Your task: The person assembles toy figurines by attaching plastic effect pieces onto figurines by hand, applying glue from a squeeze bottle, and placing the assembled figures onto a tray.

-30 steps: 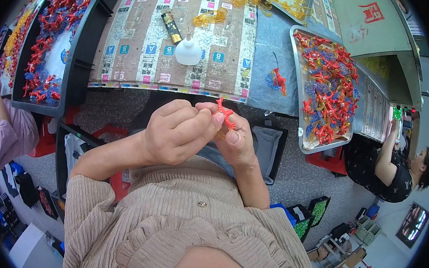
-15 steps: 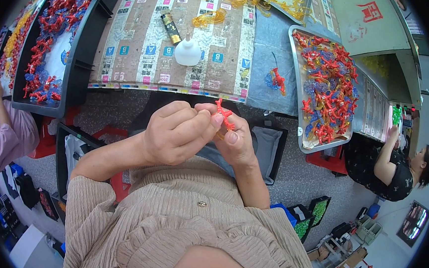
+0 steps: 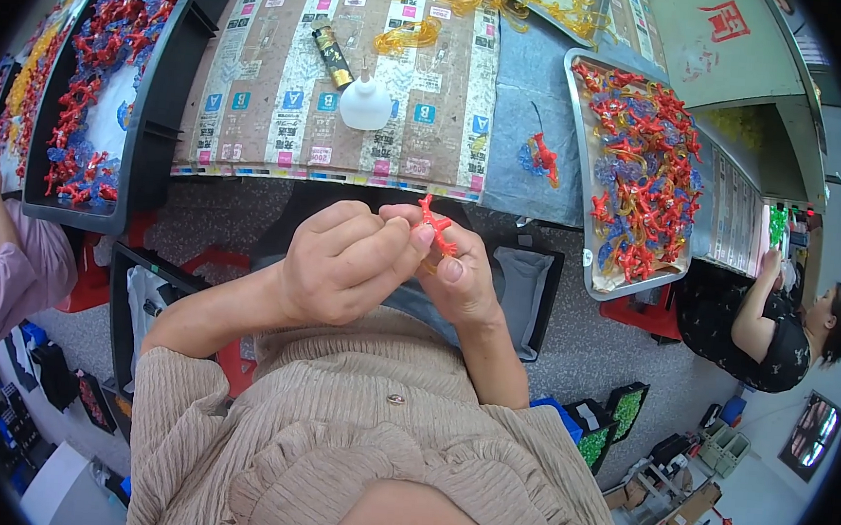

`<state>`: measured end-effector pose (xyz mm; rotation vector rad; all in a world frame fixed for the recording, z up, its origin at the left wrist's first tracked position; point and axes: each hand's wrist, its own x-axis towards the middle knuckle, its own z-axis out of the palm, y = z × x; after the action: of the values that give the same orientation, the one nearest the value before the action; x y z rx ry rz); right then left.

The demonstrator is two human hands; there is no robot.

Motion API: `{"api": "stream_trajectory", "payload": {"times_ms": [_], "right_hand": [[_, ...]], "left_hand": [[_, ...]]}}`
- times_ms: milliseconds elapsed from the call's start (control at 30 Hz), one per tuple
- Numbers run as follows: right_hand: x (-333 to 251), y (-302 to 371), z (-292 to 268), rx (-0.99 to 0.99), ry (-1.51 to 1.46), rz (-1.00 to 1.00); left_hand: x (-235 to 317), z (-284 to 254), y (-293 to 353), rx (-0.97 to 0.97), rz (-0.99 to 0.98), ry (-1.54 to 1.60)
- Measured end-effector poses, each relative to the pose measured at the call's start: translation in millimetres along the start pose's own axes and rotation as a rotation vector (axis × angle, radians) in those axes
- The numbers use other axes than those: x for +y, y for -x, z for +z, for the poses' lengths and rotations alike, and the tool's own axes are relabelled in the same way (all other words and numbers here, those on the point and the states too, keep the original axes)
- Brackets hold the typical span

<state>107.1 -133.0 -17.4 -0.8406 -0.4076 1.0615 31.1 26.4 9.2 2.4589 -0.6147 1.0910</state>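
Note:
In front of my chest, a small red plastic figure with branching limbs is pinched between my two hands, just short of the table edge. My right hand holds it between thumb and fingers, with a bit of yellow showing below it. My left hand is closed, its thumb and fingertips pressed against the figure's left side. Whatever else those fingertips grip is hidden. On the table ahead lie a white squeeze bottle with a thin tip and a black-and-gold tube.
A metal tray of red, blue and yellow pieces stands at right; a black bin of similar pieces at left. One red-and-blue piece lies on blue cloth. Yellow strands lie farther back. Co-workers sit at both sides.
Both hands stay in nearly the same place with the red figure between them. The figure has tilted very slightly. The table view has shifted a touch.

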Motion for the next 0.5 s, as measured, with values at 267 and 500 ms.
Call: {"api": "stream_trajectory", "payload": {"times_ms": [267, 500], "right_hand": [[0.2, 0.7, 1.5, 0.001, 0.002, 0.012], [0.3, 0.7, 1.7, -0.004, 0.001, 0.022]], "left_hand": [[1.3, -1.4, 1.3, -0.001, -0.004, -0.001], [2.9, -1.9, 1.4, -0.005, -0.018, -0.005]]}}
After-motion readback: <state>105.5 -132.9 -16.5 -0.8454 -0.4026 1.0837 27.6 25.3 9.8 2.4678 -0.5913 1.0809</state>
